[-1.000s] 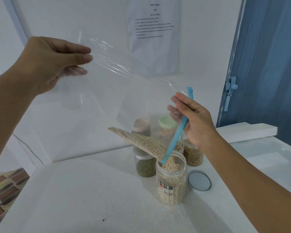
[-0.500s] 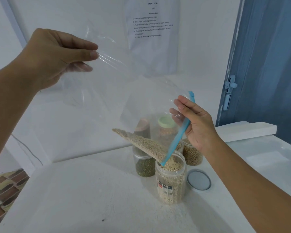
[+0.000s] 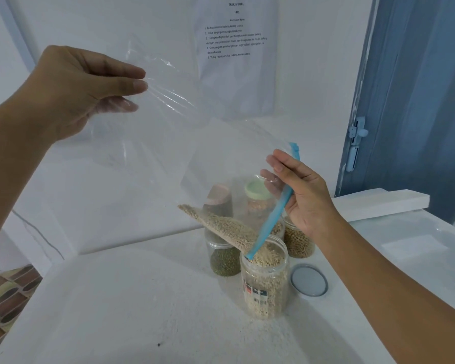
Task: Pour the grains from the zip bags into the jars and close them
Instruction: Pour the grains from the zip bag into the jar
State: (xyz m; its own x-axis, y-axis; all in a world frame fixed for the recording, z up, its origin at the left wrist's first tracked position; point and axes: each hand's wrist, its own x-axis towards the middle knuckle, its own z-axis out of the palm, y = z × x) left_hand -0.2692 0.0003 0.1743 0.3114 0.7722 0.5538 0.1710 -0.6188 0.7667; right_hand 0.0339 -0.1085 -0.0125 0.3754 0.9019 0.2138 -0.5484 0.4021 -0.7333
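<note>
Your left hand [image 3: 71, 93] pinches the limp, slippery bag [image 3: 168, 143] by its corner while your right hand [image 3: 304, 198] grasps its blue zip edge [image 3: 276, 208].

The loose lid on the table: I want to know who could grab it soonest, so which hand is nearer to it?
Right. The right hand holds the bag's blue zip edge just above the lid; the left hand is raised far off to the left.

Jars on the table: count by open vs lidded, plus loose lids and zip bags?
Open jars: 3, the front jar being filled, the green-grain jar, one by the right wrist
Lidded jars: 2, pink lid, green lid
Loose lids: 1
Zip bags: 1
Total: 7
</note>
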